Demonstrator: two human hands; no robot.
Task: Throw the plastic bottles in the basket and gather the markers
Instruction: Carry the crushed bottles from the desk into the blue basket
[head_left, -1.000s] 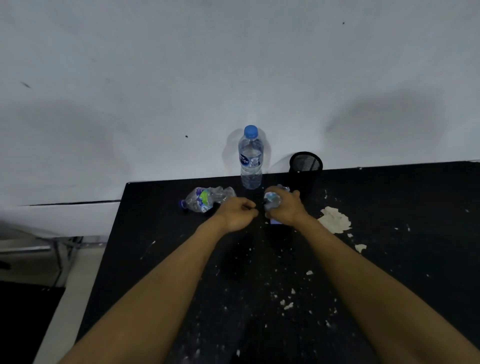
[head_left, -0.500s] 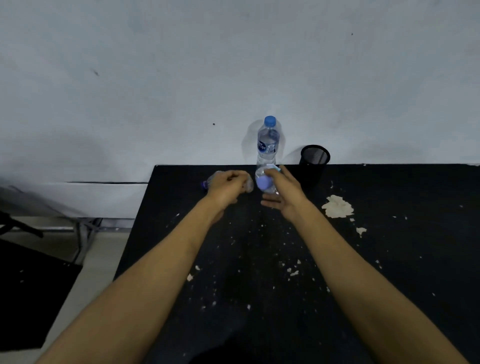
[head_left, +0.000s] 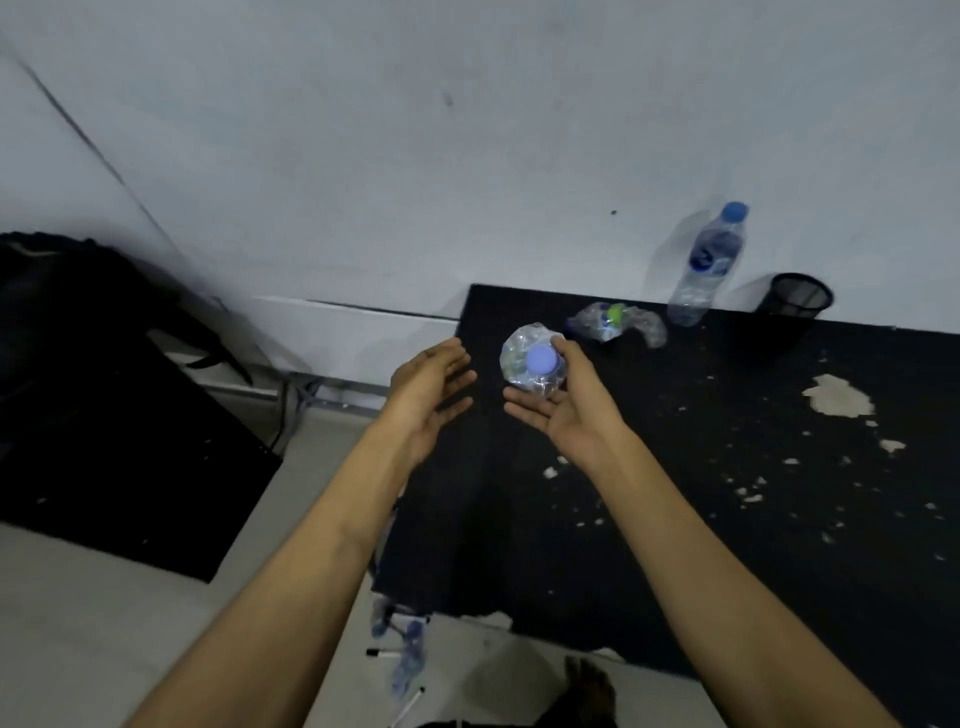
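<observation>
- Your right hand (head_left: 566, 400) cradles a crumpled clear bottle (head_left: 530, 361) with its pale blue cap facing you; the fingers curl loosely around its side and underside, a cupping hold rather than a clamp; it sits over the left end of the black table (head_left: 623, 519)
- Your left hand (head_left: 428, 387) is empty, palm turned inward and fingers spread, just beside the bottle but apart from it
- No basket for the bottles shows in this view, so I cannot tell where it stands; find it before you throw; a light crushed shell probably flies poorly, so get near and drop it with a short underhand release
- Firm up the right thumb first; thin creased plastic looks slick and springy, and an open palm may let it roll off
- Two bottles wait on the table: a flattened clear one with a green patch (head_left: 615, 322) lying on its side, and an upright blue-capped bottle (head_left: 706, 265) against the wall; beside it stands a black mesh cup (head_left: 797, 306), a likely home for the markers
- Slim markers (head_left: 382, 652) and something bluish lie on the floor by the table's near corner; the tabletop is matte and flecked with pale scraps
</observation>
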